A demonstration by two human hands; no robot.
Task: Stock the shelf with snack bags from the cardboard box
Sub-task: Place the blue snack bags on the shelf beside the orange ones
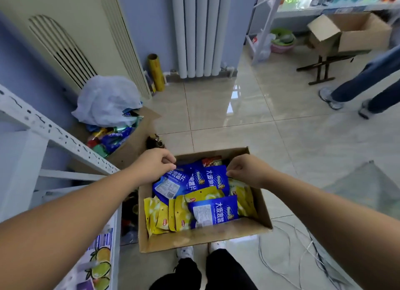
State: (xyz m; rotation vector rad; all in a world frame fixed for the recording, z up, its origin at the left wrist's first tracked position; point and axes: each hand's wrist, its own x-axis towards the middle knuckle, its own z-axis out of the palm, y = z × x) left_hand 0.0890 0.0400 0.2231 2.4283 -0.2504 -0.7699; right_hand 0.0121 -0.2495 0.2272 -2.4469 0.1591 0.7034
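An open cardboard box (201, 237) stands on the floor at my feet, filled with several blue and yellow snack bags. My left hand (153, 165) pinches the top edge of a blue snack bag (171, 182) at the box's far left. My right hand (244, 170) pinches the top right edge of another blue snack bag (216, 178) beside it. Yellow bags (166, 216) and one more blue bag (214, 211) lie nearer me. The white metal shelf (54, 133) rises on my left.
A second cardboard box (129, 146) with mixed snacks and a white plastic bag (108, 100) sits behind the shelf. A person's legs (363, 84) stand at right near another open box (350, 33). White cables (287, 257) trail on the tiles by my right arm.
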